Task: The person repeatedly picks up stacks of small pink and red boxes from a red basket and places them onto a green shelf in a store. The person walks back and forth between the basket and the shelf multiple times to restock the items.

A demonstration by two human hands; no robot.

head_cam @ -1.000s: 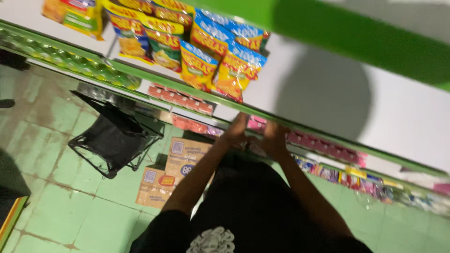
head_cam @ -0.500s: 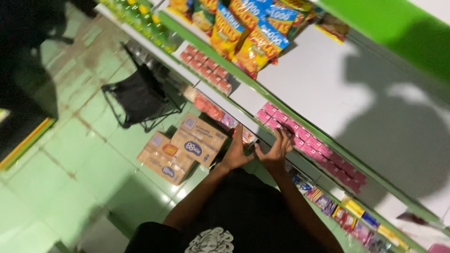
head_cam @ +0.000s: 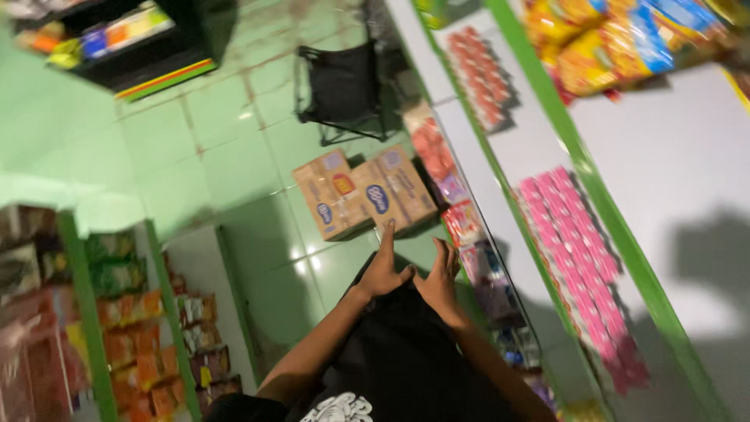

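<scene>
1. Left of the cardboard box [head_cam: 363, 193] the green tiled floor [head_cam: 234, 156] looks glossy; a careless step there could slip.
2. Just below the box, the left hand [head_cam: 384, 270] shows fingers straight and spread, holding nothing; the view is blurred, so contact with the box is unclear.
3. Right of it, the right hand [head_cam: 440, 279] is loosely open and empty; a careless sweep might knock the pink packets [head_cam: 582, 266], well right of the box, off the shelf edge [head_cam: 547, 133].

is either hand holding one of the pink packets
No, both hands, left and right, are empty with fingers spread, apart from the pink packets.
</scene>
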